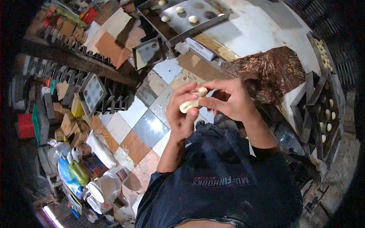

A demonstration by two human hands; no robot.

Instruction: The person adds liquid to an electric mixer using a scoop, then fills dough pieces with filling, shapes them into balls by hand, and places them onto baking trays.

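Observation:
A pale, smooth piece of dough [188, 106] is held up in front of my dark shirt, above the tiled floor. Part of it is covered by fingers, and a rounded end sticks out at the top. My left hand [178, 108] wraps round it from the left, thumb at the lower side. From the other side my right hand [230, 100] pinches the same piece between thumb and fingers. Beyond the hands, a large metal tray [180, 36] carries several round dough pieces [193, 19].
Right of my hands lies a crumpled brown plastic sheet [266, 74] on a white table [256, 36]. More trays of dough [322, 125] stand at the far right. Metal racks [80, 57], cartons, bags and a white bucket [97, 191] crowd the left.

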